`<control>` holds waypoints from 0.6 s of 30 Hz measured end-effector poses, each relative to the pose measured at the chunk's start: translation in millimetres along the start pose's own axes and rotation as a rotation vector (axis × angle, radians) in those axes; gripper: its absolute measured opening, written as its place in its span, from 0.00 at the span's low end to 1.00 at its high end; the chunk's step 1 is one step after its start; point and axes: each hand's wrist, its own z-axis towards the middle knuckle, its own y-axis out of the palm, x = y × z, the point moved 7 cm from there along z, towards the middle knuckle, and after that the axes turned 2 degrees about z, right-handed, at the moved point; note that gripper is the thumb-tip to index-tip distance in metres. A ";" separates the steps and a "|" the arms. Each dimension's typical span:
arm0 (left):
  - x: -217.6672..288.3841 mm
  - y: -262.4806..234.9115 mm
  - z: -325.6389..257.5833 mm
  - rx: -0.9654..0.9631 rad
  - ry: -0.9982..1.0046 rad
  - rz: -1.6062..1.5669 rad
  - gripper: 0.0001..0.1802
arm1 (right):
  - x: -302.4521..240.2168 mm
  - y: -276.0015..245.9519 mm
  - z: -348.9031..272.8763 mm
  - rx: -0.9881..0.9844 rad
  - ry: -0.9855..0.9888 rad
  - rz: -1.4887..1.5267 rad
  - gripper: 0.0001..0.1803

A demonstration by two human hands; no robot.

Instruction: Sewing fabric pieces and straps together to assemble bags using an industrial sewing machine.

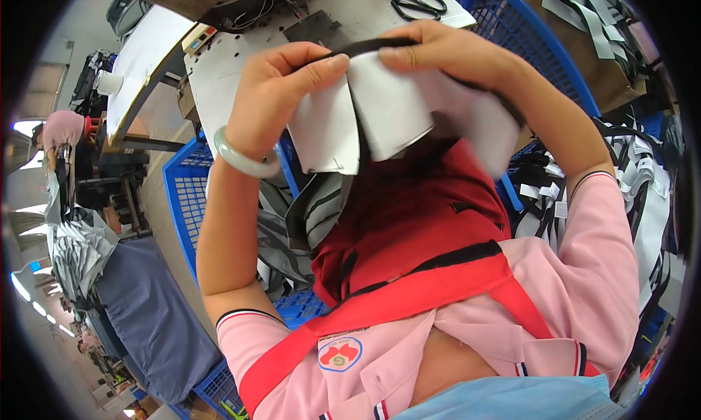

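Several white flat pieces, joined along a black band, hang in front of me above the worktable's near edge. My left hand pinches the black band and a white piece at the left, thumb on the white face. A few inches away, my right hand grips the same band, thumb flat on the white side. The rightmost white part is smeared by motion. A red apron covers my lap below. Beside it, grey and black striped pieces hang down.
Black-handled scissors lie on the white worktable, near a dark metal plate. Blue plastic crates stand at both sides. Piled white and black strips fill the right. Another person sits far left.
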 end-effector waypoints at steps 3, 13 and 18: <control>-6.7 -8.9 21.2 -0.045 -0.037 0.033 0.11 | -2.7 -24.3 17.0 0.106 -0.041 -0.145 0.22; -52.0 -42.8 63.0 0.103 -0.168 -0.105 0.15 | 10.1 -55.0 69.2 0.217 -0.048 -0.250 0.29; -66.4 -52.9 81.5 0.202 -0.169 -0.153 0.14 | 26.2 -73.2 95.7 0.242 -0.047 -0.257 0.29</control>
